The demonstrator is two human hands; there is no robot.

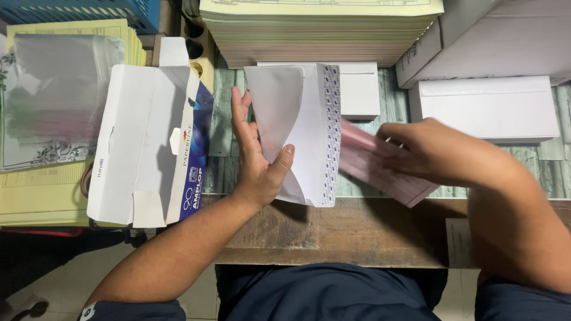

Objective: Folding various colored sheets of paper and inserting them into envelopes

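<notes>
White envelope (306, 137), flap open, stands tilted above the desk's (333, 232) front edge, near its middle. Folded pink sheet (380, 169) meets its right side; blurred, so I cannot tell how far in it sits. Desk: worn wood at front, grey-green planks behind. Paper stack (321, 30) at the back edge, white envelopes (488, 107) back right, an opened white-and-blue carton (148, 137) left, yellow forms (35, 190) beyond it. My left hand (256, 160) is upright, thumb pressing the envelope's front, fingers behind: pinching it. My right hand (440, 151), palm down, fingers closed on the pink sheet.
</notes>
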